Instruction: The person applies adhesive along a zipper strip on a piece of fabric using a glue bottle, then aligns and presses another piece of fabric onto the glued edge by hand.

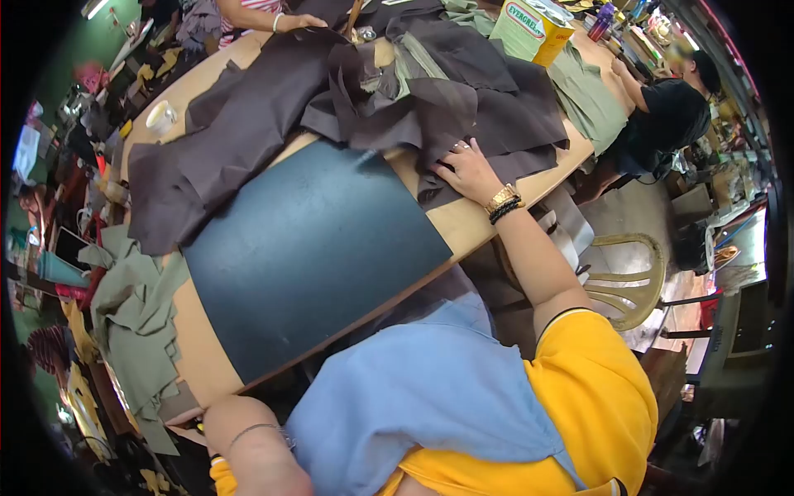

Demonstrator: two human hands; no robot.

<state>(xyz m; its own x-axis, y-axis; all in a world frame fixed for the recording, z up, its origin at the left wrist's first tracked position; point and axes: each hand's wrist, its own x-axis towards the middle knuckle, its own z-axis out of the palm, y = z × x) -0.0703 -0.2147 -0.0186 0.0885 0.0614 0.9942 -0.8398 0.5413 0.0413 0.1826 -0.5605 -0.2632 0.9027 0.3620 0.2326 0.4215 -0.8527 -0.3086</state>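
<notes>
My right hand [470, 172], with a ring, gold watch and dark beaded bracelet, lies on dark brown sheet material [517, 124] near the right side of the table. Its fingers are apart on the material, and nothing shows gripped in them. My left hand [236, 413] is low at the table's near left corner, below a bracelet on the wrist. Its fingers are hidden, so I cannot make out what they touch. Between my hands a black mat [314, 256] lies flat on the table. More dark brown sheets [240, 136] are heaped, creased, along its far side.
Olive-green cloth [136, 314] hangs over the left table edge, and more green material [589, 95] lies at the right. A tin [529, 33] and a white cup [161, 117] stand on the table [211, 347]. A plastic chair [628, 277] stands right. Other people are nearby.
</notes>
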